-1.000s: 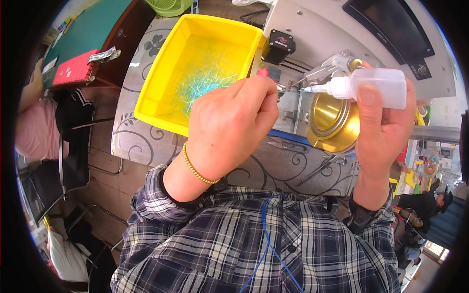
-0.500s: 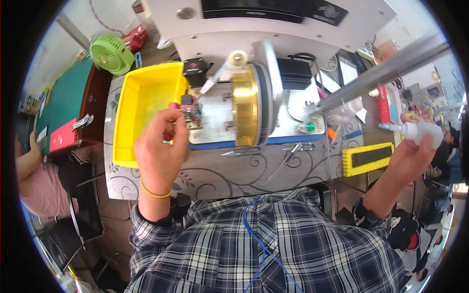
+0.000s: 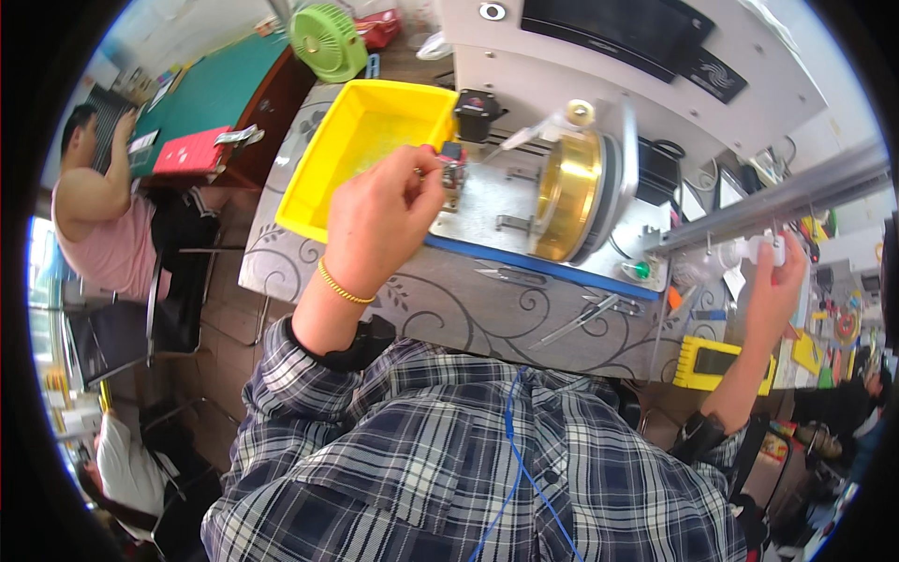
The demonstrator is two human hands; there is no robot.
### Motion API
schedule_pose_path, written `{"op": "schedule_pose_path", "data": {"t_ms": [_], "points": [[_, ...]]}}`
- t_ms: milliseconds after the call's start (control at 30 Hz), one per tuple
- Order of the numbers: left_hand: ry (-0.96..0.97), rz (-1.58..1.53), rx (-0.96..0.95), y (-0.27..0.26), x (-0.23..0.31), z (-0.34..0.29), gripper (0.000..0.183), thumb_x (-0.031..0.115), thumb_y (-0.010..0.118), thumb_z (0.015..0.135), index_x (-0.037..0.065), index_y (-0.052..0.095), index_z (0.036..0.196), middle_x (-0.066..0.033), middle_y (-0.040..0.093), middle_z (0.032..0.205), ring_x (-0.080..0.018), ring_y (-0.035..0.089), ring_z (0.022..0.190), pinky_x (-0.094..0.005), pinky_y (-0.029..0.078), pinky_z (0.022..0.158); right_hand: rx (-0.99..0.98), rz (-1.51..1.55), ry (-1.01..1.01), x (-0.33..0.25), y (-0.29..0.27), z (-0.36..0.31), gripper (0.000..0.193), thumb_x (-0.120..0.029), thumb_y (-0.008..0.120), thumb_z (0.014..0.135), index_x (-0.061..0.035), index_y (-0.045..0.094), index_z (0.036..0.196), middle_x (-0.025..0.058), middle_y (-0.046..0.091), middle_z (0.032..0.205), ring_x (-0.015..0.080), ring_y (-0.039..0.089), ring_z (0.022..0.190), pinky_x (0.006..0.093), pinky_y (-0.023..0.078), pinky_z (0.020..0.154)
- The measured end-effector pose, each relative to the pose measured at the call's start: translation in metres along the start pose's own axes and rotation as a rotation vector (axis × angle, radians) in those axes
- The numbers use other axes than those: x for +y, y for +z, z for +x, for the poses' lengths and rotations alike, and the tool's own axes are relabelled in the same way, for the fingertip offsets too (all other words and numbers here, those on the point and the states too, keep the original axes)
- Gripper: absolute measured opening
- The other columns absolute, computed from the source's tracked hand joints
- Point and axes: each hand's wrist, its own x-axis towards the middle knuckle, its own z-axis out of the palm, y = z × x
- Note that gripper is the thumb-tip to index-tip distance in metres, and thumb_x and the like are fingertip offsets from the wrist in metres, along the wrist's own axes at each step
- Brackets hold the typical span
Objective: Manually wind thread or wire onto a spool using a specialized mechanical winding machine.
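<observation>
My left hand (image 3: 379, 220) has its thumb and fingers pinched together beside the small metal fixture (image 3: 453, 178) at the left end of the machine's plate. Whatever lies between those fingertips is hidden. A gold drum (image 3: 562, 199) with a grey rim stands upright on the silver plate (image 3: 487, 204), right of the fixture. Away to the right, my right hand (image 3: 773, 292) is raised and closed around a white squeeze bottle (image 3: 772, 247), partly covered by the fingers.
A yellow bin (image 3: 314, 173) sits left of the fixture. Tweezers (image 3: 510, 275) and a slim pen-like tool (image 3: 576, 323) lie along the table's front. A metal rail (image 3: 777, 199) crosses at the right, above a yellow-framed block (image 3: 698, 363). Another person (image 3: 117, 211) sits at the far left.
The whole view has swung left, shifting the machine rightward in the picture. My right hand has brought the bottle forward, close to the rail. My left hand stays pinched at the fixture.
</observation>
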Motion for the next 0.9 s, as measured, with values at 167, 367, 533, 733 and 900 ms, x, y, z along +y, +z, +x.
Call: {"op": "schedule_pose_path", "data": {"t_ms": [167,367,533,733,900], "points": [[-0.004,-0.016,-0.024,-0.003,0.002,-0.001,0.007,0.010,0.069,0.082,0.008,0.064,0.087,-0.0067,0.064,0.068,-0.0208,0.063,0.057,-0.0324,0.049,0.053,0.019,0.259,-0.327,-0.001,-0.021,-0.048,0.027,-0.015,0.060,0.095,0.0005,0.058,0.117,0.0139,0.065,0.102,0.0228,0.063,0.095,0.0335,0.051,0.080],[-0.001,-0.036,-0.047,-0.001,0.006,-0.001,0.008,0.009,0.069,0.083,0.007,0.063,0.088,-0.0059,0.065,0.069,-0.0203,0.063,0.057,-0.0315,0.049,0.053,-0.793,0.300,-0.703,-0.102,0.063,-0.126,0.026,-0.024,0.078,0.079,-0.0080,0.069,0.097,0.0052,0.066,0.094,0.0245,0.064,0.080,0.0345,0.051,0.070],[0.144,-0.010,0.016,0.003,0.023,0.005,0.006,0.008,0.069,0.086,0.004,0.066,0.089,-0.0046,0.064,0.068,-0.0140,0.060,0.056,-0.0269,0.048,0.056,-0.818,0.264,-0.750,-0.123,0.113,-0.141,0.032,-0.018,0.077,0.076,-0.0077,0.068,0.105,0.0066,0.065,0.107,0.0266,0.062,0.092,0.0369,0.052,0.079],[0.358,0.102,0.011,0.000,0.031,0.027,0.008,0.006,0.068,0.083,0.006,0.063,0.089,-0.0056,0.064,0.081,-0.0250,0.062,0.077,-0.0359,0.046,0.071,-0.820,0.097,-0.778,-0.123,0.127,-0.144,0.031,-0.010,0.074,0.077,-0.0069,0.065,0.106,0.0061,0.060,0.106,0.0248,0.060,0.092,0.0367,0.051,0.078],[0.363,0.029,-0.098,0.000,0.017,0.042,0.007,0.008,0.063,0.089,0.004,0.060,0.094,-0.0090,0.065,0.089,-0.0280,0.062,0.088,-0.0376,0.046,0.082,-0.863,0.141,-0.736,-0.122,0.119,-0.143,0.028,-0.009,0.074,0.076,-0.0080,0.065,0.103,0.0055,0.060,0.100,0.0251,0.060,0.089,0.0357,0.052,0.078]]}}
